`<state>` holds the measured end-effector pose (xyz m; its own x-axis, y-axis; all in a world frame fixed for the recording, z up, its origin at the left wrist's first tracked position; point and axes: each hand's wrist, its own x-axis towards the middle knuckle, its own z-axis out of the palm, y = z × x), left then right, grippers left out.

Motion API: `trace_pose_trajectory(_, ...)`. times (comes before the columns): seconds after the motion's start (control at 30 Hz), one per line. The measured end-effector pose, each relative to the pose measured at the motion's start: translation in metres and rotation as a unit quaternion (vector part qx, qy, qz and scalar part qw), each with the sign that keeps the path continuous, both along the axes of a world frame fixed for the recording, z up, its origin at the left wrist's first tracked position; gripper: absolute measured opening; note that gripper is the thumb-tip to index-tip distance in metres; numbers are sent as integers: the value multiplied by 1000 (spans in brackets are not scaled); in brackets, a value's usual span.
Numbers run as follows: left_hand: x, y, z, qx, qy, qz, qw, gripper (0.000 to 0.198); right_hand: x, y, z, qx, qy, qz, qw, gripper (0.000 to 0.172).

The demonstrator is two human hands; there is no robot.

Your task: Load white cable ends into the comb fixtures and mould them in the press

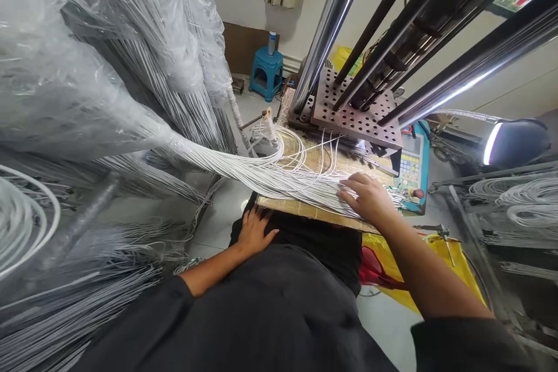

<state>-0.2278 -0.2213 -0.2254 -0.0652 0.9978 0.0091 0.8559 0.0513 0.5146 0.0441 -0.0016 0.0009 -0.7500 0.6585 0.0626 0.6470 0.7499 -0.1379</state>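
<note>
A thick bundle of thin white cables (265,177) runs from the left across a worktable (318,209) with a brown covering. My right hand (370,197) lies over the cables near their right-hand ends, its fingers apart and slightly bent, touching the top of the bundle. I cannot see any single cable gripped in it. My left hand (255,232) rests flat on my dark-clothed thigh, fingers spread, holding nothing. Behind the bundle stands a machine with a perforated metal plate (357,110); a few white cables loop up to its front edge.
Plastic-wrapped cable bundles (108,87) hang at the left. A teal control panel (416,163) with keys stands right of the machine, near a lamp (514,142). Coiled cables (529,200) lie on a right-hand rack. A blue stool (267,70) carries a can. Yellow bags (453,261) hang below.
</note>
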Motion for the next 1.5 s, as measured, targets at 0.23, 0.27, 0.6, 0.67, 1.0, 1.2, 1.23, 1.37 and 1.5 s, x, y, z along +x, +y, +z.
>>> trace_pose_trajectory(0.23,1,4,6,-4,-10,13,1000,63,-1,29,-3,-97,50,58,992,28)
trace_pose_trajectory(0.27,1,4,6,-6,-10,15,1000,63,0,27,0,-92,55,60,992,28)
trace_pose_trajectory(0.6,6,13,5,-38,17,30,999,61,-29,20,-3,-179,-114,8,977,14)
trace_pose_trajectory(0.67,6,15,3,-48,25,29,998,58,-32,22,0,-194,-121,6,973,12)
trace_pose_trajectory(1.0,6,20,-1,-93,5,40,995,55,-22,17,14,-177,-28,-1,984,17)
trace_pose_trajectory(1.2,5,21,0,-106,-8,42,993,53,-14,24,21,-200,29,-21,979,32)
trace_pose_trajectory(1.23,5,22,2,-107,-6,40,993,53,-15,24,23,-204,34,-20,978,33)
trace_pose_trajectory(1.37,-4,25,25,-123,-3,6,992,66,-13,30,25,-245,48,-9,968,38)
trace_pose_trajectory(1.5,-30,15,99,-183,-73,-120,973,69,12,46,20,-282,-32,-4,959,39)
